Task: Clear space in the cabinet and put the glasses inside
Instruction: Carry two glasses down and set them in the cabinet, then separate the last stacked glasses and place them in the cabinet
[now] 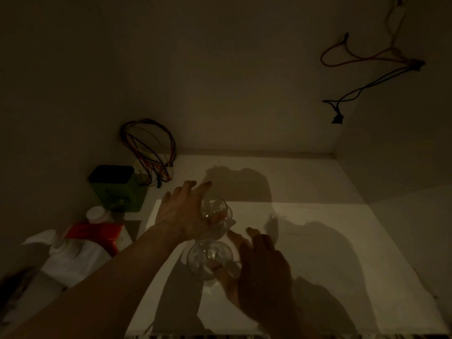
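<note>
Each hand grips one glass: left hand (182, 212) the far glass (214, 210), right hand (259, 267) the near glass (210, 259). They are almost touching and could knock together and chip.

Counting what I'm seeing in the dim cabinet

I'm counting two glasses, the farther glass (213, 208) and the nearer glass (209, 257); two hands, left (181, 216) and right (263, 267); one green box (117, 187); one white bottle (97, 214); one red-and-white carton (97, 234); two wire bundles, coiled (149, 152) and hanging (371, 69).

Cabinet shelf (305, 182), white: two glasses (212, 258) mid-shelf; left of them green box (117, 189), wire bundle (151, 152), bottles (83, 250).
</note>
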Motion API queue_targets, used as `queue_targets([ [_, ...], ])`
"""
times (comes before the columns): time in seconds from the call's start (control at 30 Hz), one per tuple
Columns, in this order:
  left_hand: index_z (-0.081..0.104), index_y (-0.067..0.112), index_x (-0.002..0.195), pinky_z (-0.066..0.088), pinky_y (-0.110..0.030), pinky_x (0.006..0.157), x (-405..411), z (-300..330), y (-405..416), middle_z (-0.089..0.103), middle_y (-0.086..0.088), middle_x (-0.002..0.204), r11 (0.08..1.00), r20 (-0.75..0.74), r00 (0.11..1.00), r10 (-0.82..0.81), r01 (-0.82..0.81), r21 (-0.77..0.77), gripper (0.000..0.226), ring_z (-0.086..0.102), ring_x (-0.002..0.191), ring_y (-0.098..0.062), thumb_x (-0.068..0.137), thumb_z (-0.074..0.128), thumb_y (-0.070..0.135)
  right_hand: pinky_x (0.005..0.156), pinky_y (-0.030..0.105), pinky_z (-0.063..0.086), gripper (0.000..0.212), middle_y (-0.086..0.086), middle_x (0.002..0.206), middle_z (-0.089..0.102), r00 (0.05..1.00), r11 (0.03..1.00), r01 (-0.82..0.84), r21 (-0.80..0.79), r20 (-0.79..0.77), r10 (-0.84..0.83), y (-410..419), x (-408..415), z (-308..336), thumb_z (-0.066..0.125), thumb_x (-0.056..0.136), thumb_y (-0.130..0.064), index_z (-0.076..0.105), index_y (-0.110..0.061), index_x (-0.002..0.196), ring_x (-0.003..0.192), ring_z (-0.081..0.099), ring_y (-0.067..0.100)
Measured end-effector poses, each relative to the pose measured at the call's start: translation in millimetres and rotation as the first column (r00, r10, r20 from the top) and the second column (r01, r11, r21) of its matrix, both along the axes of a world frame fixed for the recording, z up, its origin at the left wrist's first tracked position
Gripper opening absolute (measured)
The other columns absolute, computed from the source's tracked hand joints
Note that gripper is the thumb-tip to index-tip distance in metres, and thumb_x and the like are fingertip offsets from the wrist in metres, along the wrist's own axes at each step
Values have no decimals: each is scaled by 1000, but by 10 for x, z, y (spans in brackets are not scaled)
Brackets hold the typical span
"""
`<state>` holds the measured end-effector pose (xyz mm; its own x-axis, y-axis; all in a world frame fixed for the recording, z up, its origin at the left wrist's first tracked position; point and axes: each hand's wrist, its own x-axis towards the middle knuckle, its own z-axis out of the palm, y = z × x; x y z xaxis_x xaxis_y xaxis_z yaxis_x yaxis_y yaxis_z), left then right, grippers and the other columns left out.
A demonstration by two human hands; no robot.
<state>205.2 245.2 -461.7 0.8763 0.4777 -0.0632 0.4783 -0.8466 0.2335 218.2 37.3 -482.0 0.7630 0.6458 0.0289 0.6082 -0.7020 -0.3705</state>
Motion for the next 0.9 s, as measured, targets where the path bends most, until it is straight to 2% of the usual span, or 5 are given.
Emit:
queue_targets([
  [0.2, 5, 45, 155, 3, -59, 120, -623, 353, -295, 10, 1, 167, 997, -186, 980, 76, -72, 26, 111, 5, 152, -23, 59, -2, 100, 111, 55, 35, 97, 4, 162, 32, 996, 977, 89, -192, 0, -90, -402, 184, 394, -4, 76, -91, 32, -43, 151, 147, 30, 30],
  [0.6, 6, 51, 153, 1, -62, 119, -1376, 2227, -1162, 9, 4, 167, 992, -307, 951, 36, -72, -107, 104, 5, 152, -23, 62, 7, 100, 118, 55, 21, 77, 3, 166, 14, 976, 913, -25, -407, -206, -65, -992, -345, 2733, 12, 88, -81, 18, -42, 155, 152, 10, 30],
  [0.7, 3, 52, 152, 1, -58, 120, -1560, 2908, -1367, 6, 7, 167, 982, -363, 932, 11, -79, -172, 104, 1, 152, -22, 61, 9, 101, 116, 53, 27, 76, 4, 164, 20, 981, 891, -29, -452, -183, -61, -1181, -589, 3481, 13, 89, -79, 22, -41, 154, 148, 20, 29],
  [0.8, 5, 48, 153, 20, -57, 117, -1736, 3544, -1573, 12, 3, 166, 983, -362, 932, 1, -66, -169, 108, 9, 151, -23, 59, 6, 101, 113, 52, 32, 86, 9, 158, 34, 978, 878, -16, -478, -189, -85, -1322, -807, 4200, 3, 85, -82, 32, -37, 152, 142, 33, 34],
  [0.9, 9, 48, 153, 18, -59, 116, -1954, 4074, -1827, 17, 1, 164, 983, -370, 929, 0, -67, -169, 106, 16, 149, -25, 62, 10, 101, 114, 54, 30, 84, 9, 159, 31, 981, 889, -16, -457, -177, -73, -1491, -1032, 4757, 5, 87, -82, 27, -36, 154, 146, 26, 32],
])
